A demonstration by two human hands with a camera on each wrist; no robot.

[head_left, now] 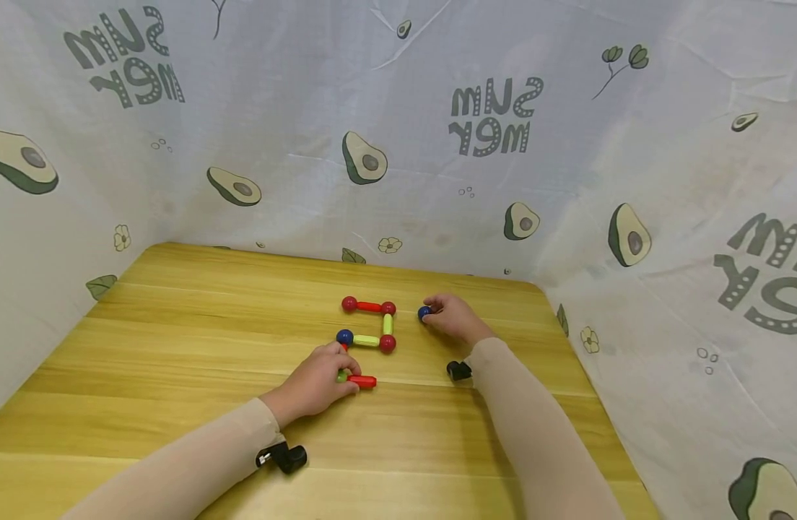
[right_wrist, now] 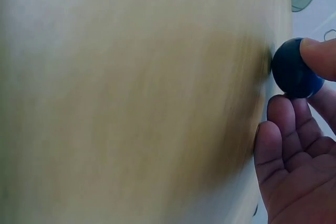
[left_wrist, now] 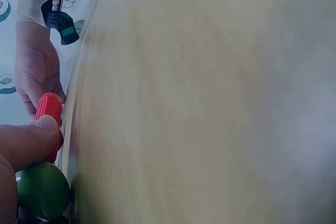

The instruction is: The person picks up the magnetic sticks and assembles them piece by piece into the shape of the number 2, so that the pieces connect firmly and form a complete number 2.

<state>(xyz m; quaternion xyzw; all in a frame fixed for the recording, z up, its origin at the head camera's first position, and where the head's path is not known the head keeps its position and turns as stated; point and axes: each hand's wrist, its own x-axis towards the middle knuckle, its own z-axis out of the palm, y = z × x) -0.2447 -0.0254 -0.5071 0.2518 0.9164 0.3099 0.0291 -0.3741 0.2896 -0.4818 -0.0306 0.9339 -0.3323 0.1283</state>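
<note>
On the table a chain of balls and rods zigzags toward me: a red rod between two red balls, a yellow-green rod, another red ball, a second yellow-green rod and a blue ball. At its near end my left hand pinches a red rod, thumb on its side, beside a green ball. A bit of red showing below the blue ball is mostly covered by the left fingers. My right hand pinches a separate blue ball between thumb and finger, right of the chain.
The wooden table meets a printed cloth along its back and sides. Each wrist carries a small black camera mount, the left one low over the table and the right one nearer the chain.
</note>
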